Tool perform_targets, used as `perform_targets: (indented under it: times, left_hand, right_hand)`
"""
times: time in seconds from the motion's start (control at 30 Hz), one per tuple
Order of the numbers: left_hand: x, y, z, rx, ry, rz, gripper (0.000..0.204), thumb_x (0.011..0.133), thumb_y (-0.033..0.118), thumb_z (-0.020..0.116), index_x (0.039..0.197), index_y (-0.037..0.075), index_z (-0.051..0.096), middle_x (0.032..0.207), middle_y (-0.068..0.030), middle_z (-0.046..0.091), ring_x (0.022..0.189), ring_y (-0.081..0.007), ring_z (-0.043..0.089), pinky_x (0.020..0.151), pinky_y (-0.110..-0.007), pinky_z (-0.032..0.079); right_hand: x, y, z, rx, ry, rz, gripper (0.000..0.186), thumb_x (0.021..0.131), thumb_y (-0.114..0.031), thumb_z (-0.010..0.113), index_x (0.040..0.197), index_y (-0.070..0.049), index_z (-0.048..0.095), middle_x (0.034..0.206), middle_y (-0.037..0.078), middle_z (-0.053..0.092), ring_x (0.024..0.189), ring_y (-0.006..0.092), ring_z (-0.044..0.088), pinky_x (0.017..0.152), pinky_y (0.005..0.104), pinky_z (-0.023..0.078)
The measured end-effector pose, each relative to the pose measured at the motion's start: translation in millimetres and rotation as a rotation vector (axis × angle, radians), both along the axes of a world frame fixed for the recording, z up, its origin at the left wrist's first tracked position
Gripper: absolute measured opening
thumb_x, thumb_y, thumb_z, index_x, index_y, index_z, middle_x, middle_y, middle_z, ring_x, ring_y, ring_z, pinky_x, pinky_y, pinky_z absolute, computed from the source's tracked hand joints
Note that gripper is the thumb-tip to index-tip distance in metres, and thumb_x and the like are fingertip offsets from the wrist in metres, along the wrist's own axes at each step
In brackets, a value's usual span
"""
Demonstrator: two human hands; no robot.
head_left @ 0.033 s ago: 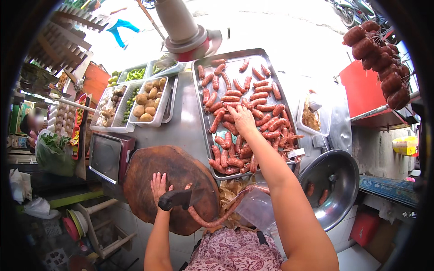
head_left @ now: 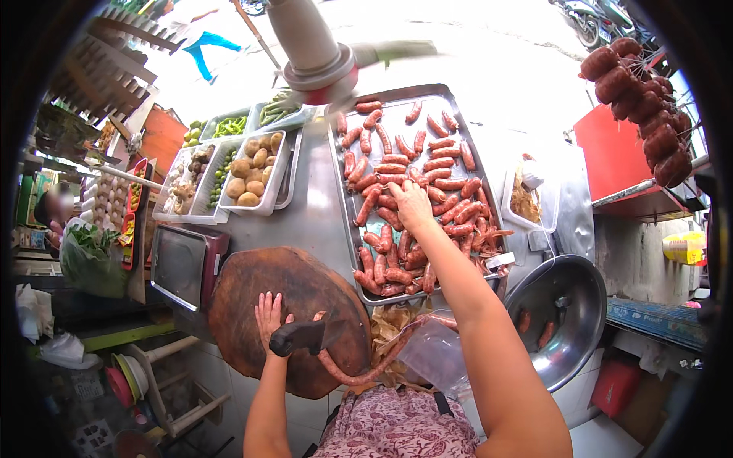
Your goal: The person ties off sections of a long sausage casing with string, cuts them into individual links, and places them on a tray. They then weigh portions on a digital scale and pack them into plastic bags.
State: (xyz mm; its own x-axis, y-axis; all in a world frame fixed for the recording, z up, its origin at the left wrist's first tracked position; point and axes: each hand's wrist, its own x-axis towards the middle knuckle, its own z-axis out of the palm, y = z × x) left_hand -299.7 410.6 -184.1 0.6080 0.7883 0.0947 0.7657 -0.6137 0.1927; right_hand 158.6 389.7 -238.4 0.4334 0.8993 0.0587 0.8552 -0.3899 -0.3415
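Note:
My left hand [head_left: 270, 319] lies flat on a round wooden chopping board [head_left: 252, 278], fingers stretched out and holding nothing. Beside it, a cleaver [head_left: 282, 341] with a black handle rests on the board. A long uncut sausage [head_left: 374, 372] runs from the board's right edge across toward a clear plastic container [head_left: 437, 353]. My right hand [head_left: 412, 204] reaches over a metal tray [head_left: 341, 252] and touches the red sausages [head_left: 393, 168] with its fingers apart; the fingertips are partly hidden among them. Short linked sausages crowd the tray's near half, with single ones spaced out farther up.
A dark metal basin [head_left: 584, 336] with a few sausage pieces stands at the right. Plastic bins of potatoes [head_left: 248, 172] and vegetables stand at the left, near a scale [head_left: 179, 263]. A device with spinning blades [head_left: 313, 65] hangs over the tray. Sausages [head_left: 641, 99] hang at upper right.
The blades of the hanging device have swung round, uncovering the green vegetables in the far bin. My hands stay nearly where they were.

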Motion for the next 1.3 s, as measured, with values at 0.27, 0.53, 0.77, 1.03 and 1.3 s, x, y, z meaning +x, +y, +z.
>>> perform_targets:
  times: [0.27,0.53,0.77,1.03,1.3]
  left_hand:
    - [42.6,42.5,33.0,-0.532,-0.397,0.025,0.028,0.097,0.024,0.061,0.114,0.004,0.069,0.122,-0.0121,0.062,0.114,-0.0311,0.061,0.100,-0.045,0.048]
    - [156.2,62.9,51.2,-1.814,-1.288,0.352,0.032,0.099,0.024,0.062,0.123,0.004,0.057,0.100,-0.0118,0.066,0.098,-0.0293,0.066,0.091,-0.045,0.054]
    - [97.8,67.3,51.3,-1.068,-1.059,0.350,0.011,0.091,0.010,0.068,0.094,0.006,0.058,0.078,0.0008,0.056,0.070,-0.0083,0.057,0.066,-0.028,0.055]
    - [57.4,29.3,18.3,0.113,-0.260,0.186,0.019,0.081,0.013,0.073,0.095,0.008,0.063,0.091,-0.0108,0.062,0.090,-0.0324,0.059,0.081,-0.044,0.047]
    - [55.7,25.5,6.8,0.225,-0.238,0.109,0.022,0.081,0.013,0.072,0.101,0.008,0.063,0.091,-0.0093,0.062,0.087,-0.0319,0.059,0.078,-0.043,0.048]
  right_hand:
    - [-44.9,-17.2,19.8,0.395,1.501,-0.389,0.044,0.080,-0.003,0.078,0.119,0.003,0.058,0.097,0.012,0.069,0.080,0.0144,0.066,0.065,0.0279,0.056]
    - [-116.9,24.7,68.5,0.255,1.551,0.197,0.025,0.089,-0.010,0.071,0.111,0.001,0.066,0.096,0.008,0.072,0.078,0.0133,0.065,0.069,0.0289,0.055]
    - [0.6,62.6,6.7,0.230,0.079,-0.314,0.028,0.088,-0.013,0.062,0.115,-0.011,0.066,0.112,0.014,0.064,0.105,0.0300,0.061,0.091,0.0440,0.049]
    - [31.0,57.4,20.8,-0.062,0.133,-0.064,0.042,0.084,-0.029,0.071,0.121,-0.010,0.065,0.123,0.017,0.063,0.114,0.0343,0.060,0.097,0.0454,0.049]
    - [12.2,91.6,59.2,-0.541,-0.063,-0.013,0.049,0.089,-0.026,0.065,0.135,-0.011,0.057,0.125,0.016,0.064,0.116,0.0351,0.060,0.098,0.0459,0.048]
